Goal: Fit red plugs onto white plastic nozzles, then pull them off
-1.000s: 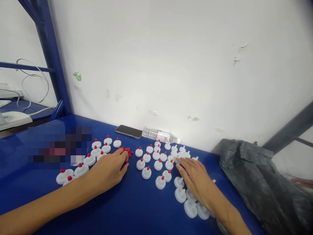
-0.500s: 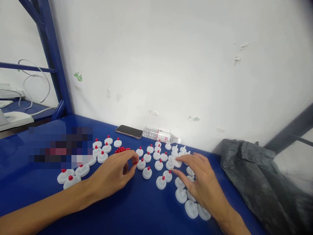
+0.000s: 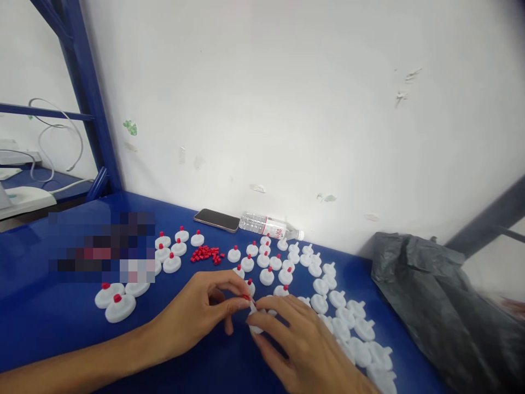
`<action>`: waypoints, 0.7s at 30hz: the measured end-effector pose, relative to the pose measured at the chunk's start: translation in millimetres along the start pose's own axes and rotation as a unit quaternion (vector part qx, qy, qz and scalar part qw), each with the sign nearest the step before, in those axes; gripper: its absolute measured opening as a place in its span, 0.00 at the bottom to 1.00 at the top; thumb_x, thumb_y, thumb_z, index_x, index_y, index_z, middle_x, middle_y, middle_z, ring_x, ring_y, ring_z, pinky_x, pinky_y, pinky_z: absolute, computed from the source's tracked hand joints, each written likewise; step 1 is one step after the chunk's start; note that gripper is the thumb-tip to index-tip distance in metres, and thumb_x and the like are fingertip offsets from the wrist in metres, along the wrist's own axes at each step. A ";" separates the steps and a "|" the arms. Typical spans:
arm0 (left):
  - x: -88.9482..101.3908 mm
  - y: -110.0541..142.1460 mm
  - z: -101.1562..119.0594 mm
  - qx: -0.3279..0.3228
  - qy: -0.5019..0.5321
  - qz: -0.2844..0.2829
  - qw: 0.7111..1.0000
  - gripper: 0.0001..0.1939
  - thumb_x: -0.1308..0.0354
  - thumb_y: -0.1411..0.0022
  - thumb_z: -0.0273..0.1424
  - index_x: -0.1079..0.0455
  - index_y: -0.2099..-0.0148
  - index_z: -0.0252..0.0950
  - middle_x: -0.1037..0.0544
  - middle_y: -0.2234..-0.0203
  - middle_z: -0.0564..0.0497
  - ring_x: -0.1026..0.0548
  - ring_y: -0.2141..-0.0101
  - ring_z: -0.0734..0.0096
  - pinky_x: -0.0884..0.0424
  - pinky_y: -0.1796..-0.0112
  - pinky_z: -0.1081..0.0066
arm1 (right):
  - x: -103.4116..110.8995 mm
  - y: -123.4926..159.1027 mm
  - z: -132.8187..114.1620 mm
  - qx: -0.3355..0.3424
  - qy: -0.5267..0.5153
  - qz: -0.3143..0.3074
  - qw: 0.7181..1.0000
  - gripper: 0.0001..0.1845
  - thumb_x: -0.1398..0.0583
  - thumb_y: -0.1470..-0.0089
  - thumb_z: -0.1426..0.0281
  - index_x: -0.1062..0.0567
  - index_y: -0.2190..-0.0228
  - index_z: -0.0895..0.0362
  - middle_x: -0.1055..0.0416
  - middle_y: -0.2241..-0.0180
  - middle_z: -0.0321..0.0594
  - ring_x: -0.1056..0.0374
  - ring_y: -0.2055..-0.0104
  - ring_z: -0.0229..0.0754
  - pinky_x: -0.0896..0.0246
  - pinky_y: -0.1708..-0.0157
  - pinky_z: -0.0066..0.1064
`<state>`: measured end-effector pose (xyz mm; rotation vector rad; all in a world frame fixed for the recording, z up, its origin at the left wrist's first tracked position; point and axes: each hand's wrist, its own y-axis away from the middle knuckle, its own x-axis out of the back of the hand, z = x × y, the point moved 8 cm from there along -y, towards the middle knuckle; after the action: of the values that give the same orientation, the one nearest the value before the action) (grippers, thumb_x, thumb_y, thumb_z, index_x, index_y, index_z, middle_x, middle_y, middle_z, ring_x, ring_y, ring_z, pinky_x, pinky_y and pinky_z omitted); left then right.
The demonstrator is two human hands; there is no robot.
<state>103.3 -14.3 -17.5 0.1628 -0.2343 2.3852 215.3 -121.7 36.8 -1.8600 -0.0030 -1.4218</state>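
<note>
Between its thumb and index finger, my left hand (image 3: pixel 200 306) pinches a small red cap (image 3: pixel 246 297). My right hand (image 3: pixel 299 339) grips a white plastic disc with a nozzle (image 3: pixel 256 329), mostly hidden by the fingers. Cap and nozzle tip meet, or nearly so; I cannot tell how far the cap is on. Behind both hands stand several white discs with red caps (image 3: pixel 246 264) on their nozzles. To the right of my right hand lie many uncapped white discs (image 3: pixel 338 299), some overlapping. A pile of loose red caps (image 3: pixel 206 254) lies beyond my left hand.
A phone (image 3: pixel 217 220) and a clear bottle (image 3: pixel 268 226) lie along the wall. More capped discs (image 3: pixel 120 308) stand at left, beside a pixelated patch. A dark plastic bag (image 3: pixel 430 295) fills the right side. A blue metal post (image 3: pixel 92 98) rises at left.
My right hand has come left and nearer with a white disc from the uncapped group. My left hand has moved slightly right and nearer with the red cap, uncovering the cap pile.
</note>
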 end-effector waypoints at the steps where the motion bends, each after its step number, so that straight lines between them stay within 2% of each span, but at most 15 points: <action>1: -0.5 -0.2 -2.3 0.003 0.010 -0.002 1.000 0.10 0.34 0.42 0.43 0.24 0.62 0.44 0.19 0.67 0.54 0.22 0.81 0.71 0.28 0.76 0.69 | -0.6 0.6 1.1 -0.003 -0.004 -0.001 1.000 0.13 0.43 0.39 0.70 0.26 0.53 0.47 0.22 0.54 0.33 0.24 0.56 0.41 0.26 0.51 0.35; 6: -2.4 -1.1 -5.0 0.013 -0.017 -0.019 1.000 0.09 0.33 0.42 0.42 0.23 0.64 0.44 0.20 0.72 0.56 0.23 0.79 0.72 0.29 0.75 0.71 | -2.5 2.5 3.7 0.000 -0.005 -0.032 0.999 0.16 0.42 0.40 0.71 0.26 0.51 0.44 0.24 0.52 0.32 0.25 0.53 0.42 0.27 0.49 0.38; 8: -3.0 -1.3 -2.5 0.008 -0.040 -0.024 0.999 0.09 0.34 0.41 0.42 0.23 0.64 0.44 0.21 0.74 0.57 0.23 0.78 0.72 0.30 0.75 0.72 | -2.4 3.1 4.5 -0.007 -0.012 -0.042 0.999 0.19 0.42 0.41 0.73 0.27 0.50 0.44 0.25 0.51 0.33 0.26 0.52 0.42 0.28 0.48 0.37; 13: -3.0 0.1 5.2 -0.031 -0.128 -0.031 0.991 0.07 0.38 0.38 0.42 0.23 0.62 0.46 0.21 0.70 0.56 0.23 0.78 0.72 0.29 0.75 0.71 | -2.2 4.6 4.7 -0.011 -0.024 -0.028 0.999 0.21 0.42 0.42 0.75 0.27 0.50 0.44 0.26 0.50 0.34 0.29 0.48 0.42 0.32 0.42 0.32; 16: -5.2 3.6 10.2 -0.080 -0.218 -0.051 0.971 0.07 0.44 0.32 0.40 0.25 0.57 0.48 0.22 0.67 0.55 0.23 0.76 0.73 0.28 0.71 0.71 | -6.1 3.5 4.4 -0.005 -0.043 -0.038 0.998 0.18 0.44 0.41 0.77 0.29 0.52 0.47 0.25 0.52 0.33 0.28 0.49 0.41 0.36 0.39 0.32; 18: -6.9 6.2 11.8 -0.116 -0.274 -0.060 0.953 0.09 0.49 0.29 0.37 0.26 0.56 0.48 0.23 0.67 0.54 0.24 0.74 0.73 0.28 0.69 0.71 | -6.8 2.6 3.7 0.001 -0.063 -0.035 0.997 0.16 0.46 0.42 0.79 0.32 0.54 0.50 0.24 0.54 0.35 0.28 0.50 0.39 0.35 0.41 0.29; 21: -10.0 8.9 11.1 -0.160 -0.332 -0.069 0.927 0.12 0.54 0.27 0.35 0.29 0.56 0.46 0.25 0.69 0.54 0.26 0.75 0.72 0.31 0.72 0.71 | -6.6 3.5 1.4 0.021 -0.090 -0.012 0.996 0.19 0.48 0.46 0.83 0.37 0.56 0.50 0.25 0.52 0.38 0.28 0.49 0.38 0.33 0.43 0.27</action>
<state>105.1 -29.7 -9.6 0.8029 -0.8886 2.0390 215.5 -120.5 29.3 -1.9535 -0.1437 -1.2569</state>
